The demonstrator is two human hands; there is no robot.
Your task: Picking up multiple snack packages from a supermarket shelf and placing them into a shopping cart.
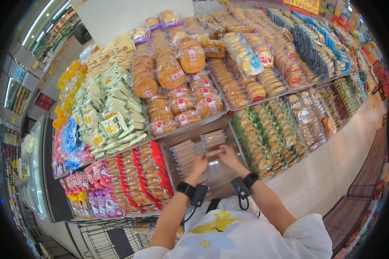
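Both my hands are over a clear plastic tray [225,179] in the lower row. A wrapped snack bar [215,154] lies between them, with my left hand [200,164] at its left end and my right hand [228,157] gripping its right end. Just beyond it, a short row of wrapped bars [213,138] lies in the tray. A longer row of wrapped bars [184,157] runs down the tray's left side, partly hidden by my left hand and forearm. Black straps with small devices are on both wrists.
Packaged round cakes [181,103] fill the tray behind. Pale green packets [110,110] are heaped at the left, above red-edged packs [139,178]. Green-wrapped packs [269,139] stand right of the tray. A wire shopping cart [116,239] is at the lower left, and a white panel [133,19] rises behind.
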